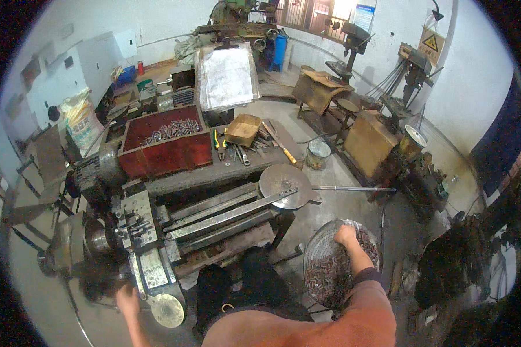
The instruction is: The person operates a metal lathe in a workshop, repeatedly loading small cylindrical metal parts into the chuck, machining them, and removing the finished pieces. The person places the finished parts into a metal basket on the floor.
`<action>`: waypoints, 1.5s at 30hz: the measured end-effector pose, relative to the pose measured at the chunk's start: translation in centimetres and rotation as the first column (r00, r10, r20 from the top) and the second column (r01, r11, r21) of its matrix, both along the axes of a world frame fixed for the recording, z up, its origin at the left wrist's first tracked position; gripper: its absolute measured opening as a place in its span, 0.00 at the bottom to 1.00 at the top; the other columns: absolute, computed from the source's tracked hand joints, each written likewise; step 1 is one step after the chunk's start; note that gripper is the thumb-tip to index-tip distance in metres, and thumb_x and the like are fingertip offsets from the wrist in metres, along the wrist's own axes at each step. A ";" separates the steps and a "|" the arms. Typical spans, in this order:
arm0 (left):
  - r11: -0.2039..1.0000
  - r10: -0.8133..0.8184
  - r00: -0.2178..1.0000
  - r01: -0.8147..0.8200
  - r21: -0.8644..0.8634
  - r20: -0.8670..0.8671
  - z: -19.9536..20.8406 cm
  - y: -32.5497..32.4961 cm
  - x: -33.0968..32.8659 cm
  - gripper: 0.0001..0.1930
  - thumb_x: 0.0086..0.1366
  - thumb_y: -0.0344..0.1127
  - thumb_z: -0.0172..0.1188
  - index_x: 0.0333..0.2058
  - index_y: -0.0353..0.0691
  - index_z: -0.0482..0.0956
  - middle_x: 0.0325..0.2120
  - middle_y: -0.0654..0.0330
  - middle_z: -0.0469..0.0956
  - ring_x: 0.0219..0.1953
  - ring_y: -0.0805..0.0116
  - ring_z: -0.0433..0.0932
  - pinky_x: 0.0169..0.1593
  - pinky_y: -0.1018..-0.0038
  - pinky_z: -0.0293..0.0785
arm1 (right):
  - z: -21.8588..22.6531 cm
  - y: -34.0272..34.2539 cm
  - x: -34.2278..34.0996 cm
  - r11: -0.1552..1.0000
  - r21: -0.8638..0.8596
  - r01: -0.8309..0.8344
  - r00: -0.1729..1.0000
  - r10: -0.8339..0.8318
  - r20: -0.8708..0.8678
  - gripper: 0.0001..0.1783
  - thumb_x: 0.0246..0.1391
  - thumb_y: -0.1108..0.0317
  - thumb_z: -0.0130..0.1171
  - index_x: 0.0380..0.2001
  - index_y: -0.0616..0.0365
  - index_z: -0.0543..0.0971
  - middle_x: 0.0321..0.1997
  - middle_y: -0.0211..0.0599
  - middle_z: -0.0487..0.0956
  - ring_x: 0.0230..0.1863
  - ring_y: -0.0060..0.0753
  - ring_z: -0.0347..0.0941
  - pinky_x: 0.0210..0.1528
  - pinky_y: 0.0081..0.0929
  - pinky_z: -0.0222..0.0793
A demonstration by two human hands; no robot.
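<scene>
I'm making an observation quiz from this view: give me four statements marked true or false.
1. The right hand is at the round grey basin of small metal pieces. True.
2. The red rectangular box is empty. False: it holds silvery metal bits.
3. The yellow-handled metal pliers lie right of the red rectangular box. True.
4. The left hand is inside the red rectangular box. False: it is beside the long grey metal bar.

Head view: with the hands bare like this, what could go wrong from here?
The bare right hand is at the round basket; the small metal parts might scratch it. The bare left hand, close to the machine, could get pinched if something there moves. The long rod sticks out past the disc and might catch someone.
</scene>
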State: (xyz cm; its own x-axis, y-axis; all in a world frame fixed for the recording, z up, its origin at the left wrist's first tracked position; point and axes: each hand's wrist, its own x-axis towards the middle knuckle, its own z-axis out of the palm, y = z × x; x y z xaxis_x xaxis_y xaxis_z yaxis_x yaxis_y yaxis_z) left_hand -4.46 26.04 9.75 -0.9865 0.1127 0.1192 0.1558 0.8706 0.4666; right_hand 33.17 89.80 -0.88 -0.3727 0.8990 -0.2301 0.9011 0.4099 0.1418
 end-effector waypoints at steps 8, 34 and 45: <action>1.000 -0.015 0.997 0.014 -0.017 -0.078 -1.5 -1.0 -0.5 0.15 0.47 0.36 0.60 0.35 0.35 0.78 0.33 0.48 0.77 0.37 0.49 0.75 0.42 0.62 0.70 | 0.7 -0.7 -0.7 0.999 -0.035 0.002 1.000 -0.001 0.026 0.20 0.39 0.59 0.54 0.34 0.61 0.79 0.41 0.49 0.77 0.44 0.43 0.74 0.47 0.32 0.69; 0.720 -0.649 0.761 0.610 0.331 0.012 9.7 16.1 4.7 0.16 0.58 0.47 0.56 0.25 0.38 0.79 0.15 0.52 0.75 0.21 0.55 0.75 0.26 0.65 0.69 | 17.5 -30.6 -24.5 0.104 0.449 -0.888 -0.339 0.511 -0.790 0.26 0.29 0.70 0.59 0.40 0.62 0.73 0.49 0.55 0.66 0.44 0.56 0.69 0.43 0.37 0.69; 0.528 -0.794 0.607 0.664 0.529 0.031 8.3 12.1 4.1 0.15 0.62 0.42 0.50 0.29 0.35 0.77 0.18 0.59 0.75 0.21 0.73 0.73 0.26 0.73 0.69 | 19.4 -31.7 -26.7 -0.126 0.255 -0.959 -0.285 0.449 -0.847 0.20 0.27 0.71 0.56 0.32 0.60 0.79 0.38 0.46 0.77 0.38 0.48 0.74 0.41 0.33 0.70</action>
